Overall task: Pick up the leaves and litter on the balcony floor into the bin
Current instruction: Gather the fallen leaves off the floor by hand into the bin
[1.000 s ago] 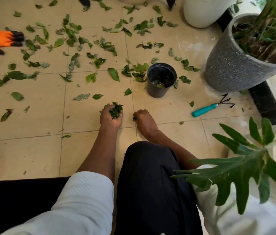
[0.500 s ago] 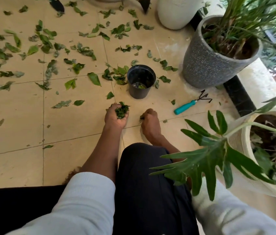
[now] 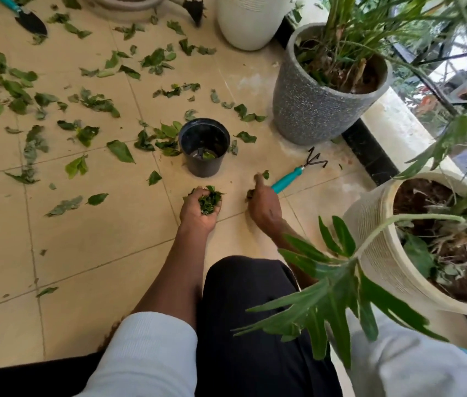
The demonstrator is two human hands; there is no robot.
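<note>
Head view: your left hand (image 3: 199, 209) grips leaf wad (image 3: 209, 200); right hand (image 3: 264, 203) pinches leaf scrap (image 3: 266, 174); black bin (image 3: 204, 147) at 12 o'clock, loose leaves (image 3: 83, 133) at 10.

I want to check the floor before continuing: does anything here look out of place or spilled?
Yes. Loose green leaves lie scattered over the tiles around the black bin, and a small hand rake lies on the floor beside it.

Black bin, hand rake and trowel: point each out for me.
black bin (image 3: 198, 126): head view, far rim.
hand rake (image 3: 289, 179): head view, teal handle.
trowel (image 3: 31, 23): head view, black blade.
</note>
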